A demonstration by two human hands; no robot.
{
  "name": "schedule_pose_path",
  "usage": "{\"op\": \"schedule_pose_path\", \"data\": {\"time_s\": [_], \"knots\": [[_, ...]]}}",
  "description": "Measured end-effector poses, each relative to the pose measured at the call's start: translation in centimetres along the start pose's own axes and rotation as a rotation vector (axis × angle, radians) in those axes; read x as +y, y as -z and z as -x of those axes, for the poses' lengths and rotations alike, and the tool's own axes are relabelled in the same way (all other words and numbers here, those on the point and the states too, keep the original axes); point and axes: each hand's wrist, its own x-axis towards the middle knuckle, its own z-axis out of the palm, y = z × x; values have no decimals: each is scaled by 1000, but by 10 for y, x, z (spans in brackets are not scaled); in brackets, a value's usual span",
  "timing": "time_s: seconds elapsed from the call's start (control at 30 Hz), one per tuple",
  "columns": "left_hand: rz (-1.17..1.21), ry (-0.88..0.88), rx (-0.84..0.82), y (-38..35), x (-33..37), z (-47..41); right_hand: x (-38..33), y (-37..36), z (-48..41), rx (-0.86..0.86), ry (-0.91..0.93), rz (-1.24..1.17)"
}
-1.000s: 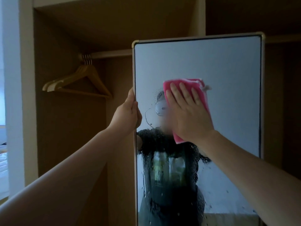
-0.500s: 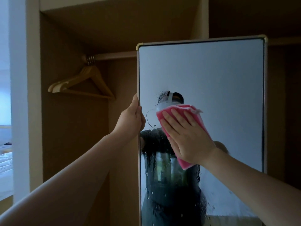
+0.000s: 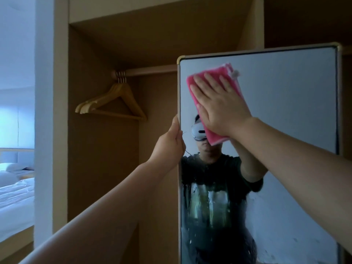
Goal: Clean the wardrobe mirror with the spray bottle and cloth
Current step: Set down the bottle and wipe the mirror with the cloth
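Note:
The wardrobe mirror [image 3: 285, 103], tall with a thin gold frame, fills the right half of the view. My left hand [image 3: 169, 143] grips its left edge at mid height, fingers curled round the frame. My right hand [image 3: 219, 103] lies flat with straight fingers on a pink cloth [image 3: 226, 75], pressing it against the upper left of the glass. Wet streaks and droplets cover the lower part of the mirror. The spray bottle is not in view.
Behind the mirror is an open wooden wardrobe with a rail [image 3: 150, 70] and wooden hangers [image 3: 112, 103] at the left. A bed with white linen [image 3: 15, 199] shows at the far left past a white wall edge.
My right hand has swept the cloth down and then up and left to the mirror's upper left area. My left hand keeps its grip on the frame edge.

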Motion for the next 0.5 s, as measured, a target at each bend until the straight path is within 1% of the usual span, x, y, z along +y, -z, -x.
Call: {"op": "schedule_pose_path", "data": {"time_s": [0.13,0.23,0.37,0.5], "knots": [[-28,10,25,1,0,0,4,4,-29,-1,-32,20],[4,23,3,0,0,1,6,6,-45,8,-70,23],[-50,27,21,2,-3,-1,1,3,-48,24,-84,35],[-66,7,-2,2,0,0,-1,2,-44,31,-84,35]]}}
